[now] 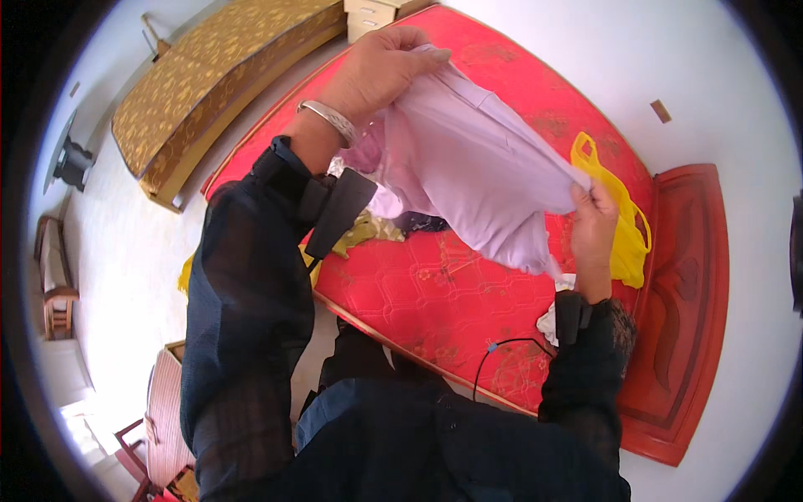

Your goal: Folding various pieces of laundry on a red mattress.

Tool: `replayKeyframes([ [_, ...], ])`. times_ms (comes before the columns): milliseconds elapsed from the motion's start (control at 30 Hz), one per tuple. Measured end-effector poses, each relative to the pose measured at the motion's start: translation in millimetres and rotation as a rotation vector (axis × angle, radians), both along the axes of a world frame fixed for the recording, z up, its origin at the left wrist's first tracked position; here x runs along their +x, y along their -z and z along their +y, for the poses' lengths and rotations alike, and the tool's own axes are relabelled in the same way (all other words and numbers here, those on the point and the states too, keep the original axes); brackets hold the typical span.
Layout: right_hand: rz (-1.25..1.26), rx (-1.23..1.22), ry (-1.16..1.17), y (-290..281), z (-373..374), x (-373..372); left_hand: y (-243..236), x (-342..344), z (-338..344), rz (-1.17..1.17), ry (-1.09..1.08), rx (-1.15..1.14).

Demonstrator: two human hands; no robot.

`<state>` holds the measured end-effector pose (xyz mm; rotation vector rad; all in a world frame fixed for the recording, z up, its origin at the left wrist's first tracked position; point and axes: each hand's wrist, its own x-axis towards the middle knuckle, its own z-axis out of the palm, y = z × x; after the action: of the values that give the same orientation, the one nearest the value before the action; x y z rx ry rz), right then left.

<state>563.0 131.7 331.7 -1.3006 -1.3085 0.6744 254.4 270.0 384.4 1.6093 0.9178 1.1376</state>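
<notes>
A pale lavender garment hangs stretched between my two hands above a red mattress. My left hand, with a silver bangle at the wrist, pinches its upper left edge between thumb and fingers. On the other side, my right hand grips the opposite end of that edge. The cloth droops in folds below the taut edge; what kind of garment it is, I cannot tell. Behind my left forearm, more clothing shows in part: a pinkish-purple piece, an olive-yellow cloth and a dark cloth.
A yellow plastic bag lies on the mattress beside my right hand. At the right stands a red wooden headboard. White cloth and a black cable are near my right forearm. A gold-patterned bed base stands far left.
</notes>
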Motion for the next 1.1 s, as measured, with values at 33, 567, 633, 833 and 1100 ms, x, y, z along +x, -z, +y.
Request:
replayKeyframes([
  [33,-0.004,0.015,0.017,-11.9,-0.3,7.1,-6.3,6.7,-1.3,-0.004,0.017,0.015],
  [567,-0.292,0.092,0.100,-94.9,-15.3,46.9,-32.5,62.6,-30.2,-0.261,0.319,-0.159],
  [633,-0.302,0.094,-0.015,-90.9,-5.3,-5.9,-33.5,56.6,-45.6,-0.259,0.344,-0.180],
  [833,-0.224,-0.046,-0.291,-69.3,7.3,-43.9,-38.5,84.6,-90.6,0.022,0.493,-0.143],
  [1100,-0.243,-0.296,-0.332,-58.9,0.9,-43.6,37.8,68.4,-77.0,-0.162,0.697,-0.066],
])
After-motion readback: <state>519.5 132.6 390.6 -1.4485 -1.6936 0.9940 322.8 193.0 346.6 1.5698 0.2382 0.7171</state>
